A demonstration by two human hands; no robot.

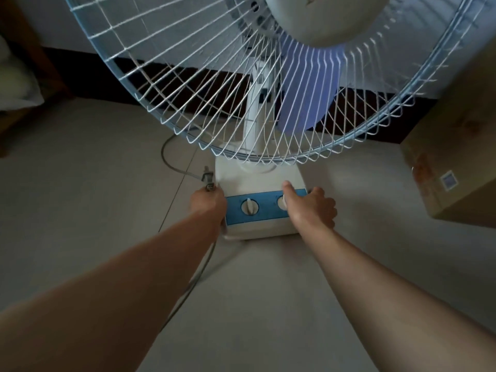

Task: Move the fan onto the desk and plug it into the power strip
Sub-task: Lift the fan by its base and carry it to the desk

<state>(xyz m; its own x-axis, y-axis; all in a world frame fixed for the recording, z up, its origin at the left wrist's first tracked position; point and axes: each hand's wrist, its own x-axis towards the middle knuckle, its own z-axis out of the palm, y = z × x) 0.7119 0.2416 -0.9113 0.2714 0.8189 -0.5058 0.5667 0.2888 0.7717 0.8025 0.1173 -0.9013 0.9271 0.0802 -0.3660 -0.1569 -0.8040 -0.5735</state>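
Observation:
A white table fan (257,181) with a blue control strip, two white knobs, a wire cage and purple blades fills the upper view. Its square base sits low in front of me over a pale tiled floor; whether it touches the floor I cannot tell. My left hand (208,206) grips the base's left edge and also holds the fan's plug (208,181) against it. The grey cord (171,162) loops out to the left and trails back under my left forearm. My right hand (311,208) grips the base's right side, thumb on top by the right knob.
A cardboard box (453,167) with a small label stands on the right, close to the fan cage. A dark skirting band (166,81) runs along the white wall behind. Dark wooden furniture with pale cloth (16,76) sits at the far left.

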